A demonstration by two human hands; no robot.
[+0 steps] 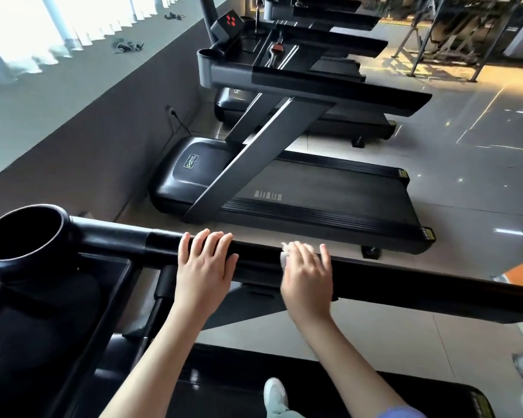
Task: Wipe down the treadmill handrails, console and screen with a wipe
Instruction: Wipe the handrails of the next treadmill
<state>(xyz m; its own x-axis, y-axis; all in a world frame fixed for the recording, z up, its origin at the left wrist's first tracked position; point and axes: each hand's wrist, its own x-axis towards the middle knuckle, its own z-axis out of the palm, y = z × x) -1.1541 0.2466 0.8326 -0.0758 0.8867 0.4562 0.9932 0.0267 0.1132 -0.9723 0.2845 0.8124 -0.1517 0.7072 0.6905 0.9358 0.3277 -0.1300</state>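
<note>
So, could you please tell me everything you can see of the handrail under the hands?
The handrail is a thick black bar, matte like padded plastic, running from the round cup holder at left down to the right. The left hand rests over it, fingers laid across; the right hand presses a white wipe against it.

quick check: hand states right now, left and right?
Left hand: open, fingers resting over the handrail, holding nothing.
Right hand: open, fingers fairly straight, pressing the wipe onto the handrail.
</note>
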